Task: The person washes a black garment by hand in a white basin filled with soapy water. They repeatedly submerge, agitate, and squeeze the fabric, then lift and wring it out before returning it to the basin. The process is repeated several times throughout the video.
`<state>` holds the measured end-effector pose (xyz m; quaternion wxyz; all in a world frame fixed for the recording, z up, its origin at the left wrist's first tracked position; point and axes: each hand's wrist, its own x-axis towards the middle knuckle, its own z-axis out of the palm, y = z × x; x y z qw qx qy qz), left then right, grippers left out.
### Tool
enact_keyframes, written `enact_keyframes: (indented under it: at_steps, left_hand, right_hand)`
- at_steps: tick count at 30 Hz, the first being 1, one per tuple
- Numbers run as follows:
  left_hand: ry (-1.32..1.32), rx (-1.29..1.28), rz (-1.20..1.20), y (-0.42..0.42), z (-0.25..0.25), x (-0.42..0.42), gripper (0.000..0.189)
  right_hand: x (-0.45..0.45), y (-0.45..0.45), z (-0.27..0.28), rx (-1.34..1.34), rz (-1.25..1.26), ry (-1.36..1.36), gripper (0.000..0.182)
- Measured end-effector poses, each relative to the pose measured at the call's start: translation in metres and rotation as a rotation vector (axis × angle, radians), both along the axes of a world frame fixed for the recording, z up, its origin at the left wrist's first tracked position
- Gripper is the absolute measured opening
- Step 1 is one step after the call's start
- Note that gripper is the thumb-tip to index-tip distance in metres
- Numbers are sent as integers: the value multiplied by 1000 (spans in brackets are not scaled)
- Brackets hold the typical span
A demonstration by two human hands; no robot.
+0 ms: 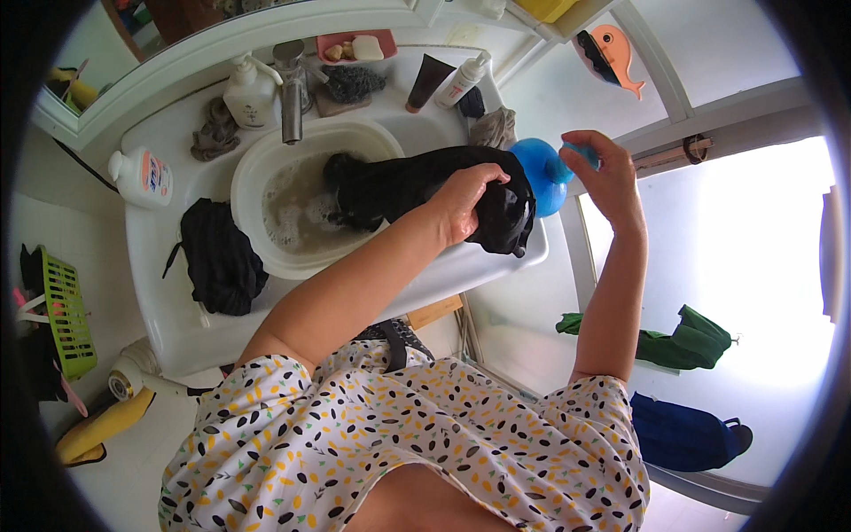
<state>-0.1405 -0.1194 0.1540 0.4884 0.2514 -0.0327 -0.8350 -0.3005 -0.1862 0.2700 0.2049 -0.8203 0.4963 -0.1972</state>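
Note:
My left hand (469, 199) grips a wet black garment (412, 179). One end of it hangs into the cloudy, sudsy water of a white plastic basin (316, 267), and the other bunches over the sink's right end. Beyond the cloth sits a blue plastic bottle (535, 186), partly hidden. My right hand (602, 179) pinches a lighter blue cap (585, 154) at the bottle's neck; whether the cap is loose from it I cannot tell. Left of the basin, a second black garment (223, 259) lies crumpled on the white sink (166, 319).
A metal faucet (291, 100) overhangs the basin. Around the sink's back stand a pump bottle (251, 96), a black tube (429, 83), a white foam bottle (463, 81) and a pink soap dish (356, 46). A white bottle (147, 178) stands left; a glass partition (718, 259) is right.

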Motion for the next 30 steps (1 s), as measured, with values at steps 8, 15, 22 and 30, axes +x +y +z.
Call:
enact_keyframes:
  at_steps: [8, 15, 22, 30]
  left_hand:
    - [-8, -18, -17, 3, 8, -10, 27]
    - [24, -34, -38, -7, 12, -13, 25]
    - [24, -38, 7, -8, 16, -14, 24]
    - [98, -46, 64, -8, 10, -9, 28]
  right_hand:
    - [6, -24, -19, 234, -162, -211, 45]
    - [2, -30, -37, 183, -70, -77, 40]
    - [-6, -37, -54, 82, -61, -50, 43]
    - [-1, -21, -43, 109, -149, -345, 32]
